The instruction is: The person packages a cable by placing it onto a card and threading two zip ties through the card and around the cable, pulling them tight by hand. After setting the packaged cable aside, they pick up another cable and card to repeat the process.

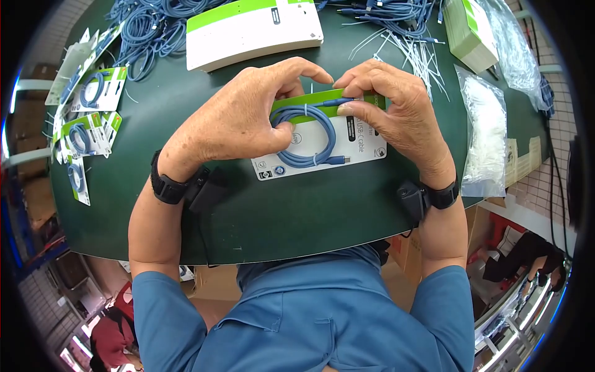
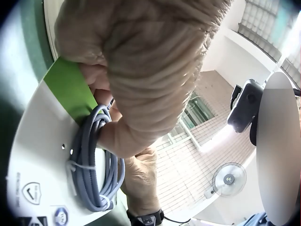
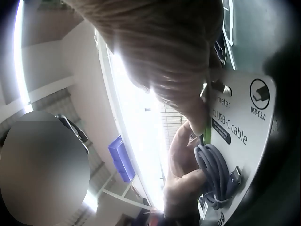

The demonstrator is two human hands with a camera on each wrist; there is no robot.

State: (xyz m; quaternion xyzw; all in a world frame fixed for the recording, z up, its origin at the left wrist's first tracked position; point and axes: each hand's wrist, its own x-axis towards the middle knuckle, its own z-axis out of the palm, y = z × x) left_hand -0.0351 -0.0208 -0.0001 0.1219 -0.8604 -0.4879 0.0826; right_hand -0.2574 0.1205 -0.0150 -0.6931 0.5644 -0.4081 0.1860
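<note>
A blue USB-C cable (image 1: 330,133) lies coiled against a white and green printed card (image 1: 369,146), bound by white ties at top and bottom. My left hand (image 1: 238,118) holds the card and coil at the left, its thumb on the coil and some fingers behind the card. At the upper right, my right hand (image 1: 403,102) pinches the cable's upper plug end against the card, thumb in front. The lower plug (image 3: 235,175) rests on the card's face. In the left wrist view, the left thumb (image 2: 123,139) presses into the coil (image 2: 91,165).
A stack of cards (image 1: 254,37) stands beyond my hands on the green table (image 1: 279,217). Loose blue cables (image 1: 145,34) and white zip ties (image 1: 418,59) lie at the back. Carded cables (image 1: 80,136) sit left; a bag of white ties (image 1: 483,136) lies right.
</note>
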